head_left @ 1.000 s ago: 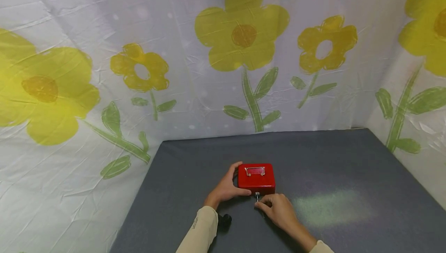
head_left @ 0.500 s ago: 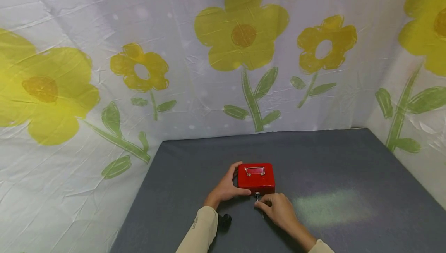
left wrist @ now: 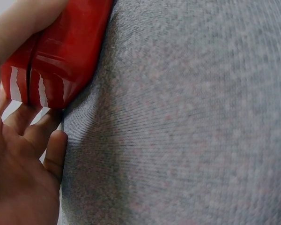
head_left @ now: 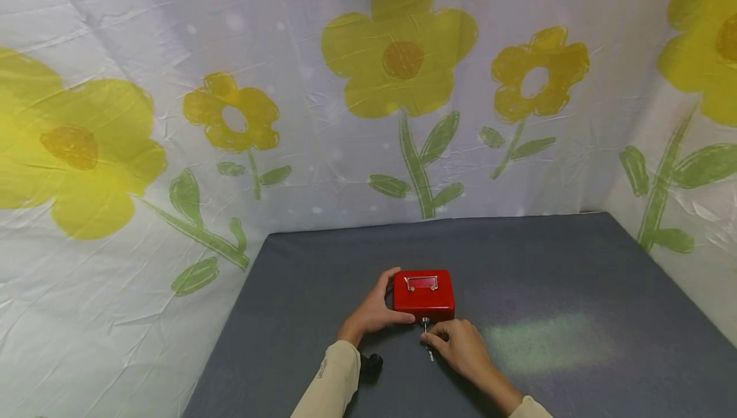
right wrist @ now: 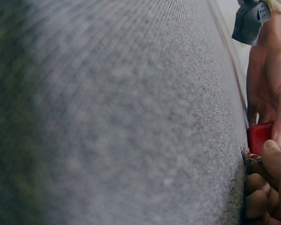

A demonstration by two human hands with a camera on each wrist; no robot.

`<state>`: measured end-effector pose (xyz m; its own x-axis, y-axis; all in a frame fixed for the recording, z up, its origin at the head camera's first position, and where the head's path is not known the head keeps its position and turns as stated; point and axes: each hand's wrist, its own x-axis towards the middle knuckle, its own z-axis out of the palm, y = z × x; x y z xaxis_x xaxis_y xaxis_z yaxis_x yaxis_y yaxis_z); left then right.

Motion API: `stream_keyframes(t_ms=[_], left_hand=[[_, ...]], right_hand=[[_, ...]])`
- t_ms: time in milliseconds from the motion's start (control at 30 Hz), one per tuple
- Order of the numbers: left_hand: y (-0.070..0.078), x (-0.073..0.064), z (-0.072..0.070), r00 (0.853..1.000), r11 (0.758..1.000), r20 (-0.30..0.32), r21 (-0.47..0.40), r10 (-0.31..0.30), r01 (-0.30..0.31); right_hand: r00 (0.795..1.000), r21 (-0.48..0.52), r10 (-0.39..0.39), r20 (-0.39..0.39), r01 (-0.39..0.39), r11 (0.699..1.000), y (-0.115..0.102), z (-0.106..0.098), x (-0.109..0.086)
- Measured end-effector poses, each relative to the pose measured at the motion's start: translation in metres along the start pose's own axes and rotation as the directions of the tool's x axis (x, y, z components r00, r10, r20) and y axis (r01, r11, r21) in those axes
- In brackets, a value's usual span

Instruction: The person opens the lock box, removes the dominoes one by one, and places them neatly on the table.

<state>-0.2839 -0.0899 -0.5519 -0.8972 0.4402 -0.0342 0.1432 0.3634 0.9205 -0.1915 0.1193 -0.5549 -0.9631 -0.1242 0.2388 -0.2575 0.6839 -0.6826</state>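
Note:
A small red cash box [head_left: 424, 303] with a folded metal handle [head_left: 422, 282] on its lid stands on the dark table. My left hand [head_left: 374, 309] grips its left side, thumb along the front and fingers round the side and back. The left wrist view shows the box's closed lid seam under that hand. A silver key [head_left: 425, 326] sticks out of the lock at the front, and my right hand [head_left: 457, 344] pinches it between thumb and forefinger. Below those fingertips hangs a second small key [head_left: 430, 354]. Metal ring links [right wrist: 254, 158] show beside the thumb in the right wrist view.
Grey cloth covers the table [head_left: 322, 264]. Behind it and at the sides hangs a white sheet [head_left: 322, 168] printed with yellow flowers. A black wrist camera [head_left: 371, 365] sits under the left sleeve.
The second key has come into view below my right fingertips. Both hands and the cash box stay in nearly the same place.

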Motion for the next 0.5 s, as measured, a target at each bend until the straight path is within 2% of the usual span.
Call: stream_keyframes(t_ms=[500], left_hand=[[-0.0048, 0.0021, 0.0006, 1.000, 1.000, -0.010, 0.016, -0.008, 0.008]], right_hand=[[1.000, -0.017, 0.013, 0.027, -0.013, 1.000, 0.0051, 0.0015, 0.0020]])
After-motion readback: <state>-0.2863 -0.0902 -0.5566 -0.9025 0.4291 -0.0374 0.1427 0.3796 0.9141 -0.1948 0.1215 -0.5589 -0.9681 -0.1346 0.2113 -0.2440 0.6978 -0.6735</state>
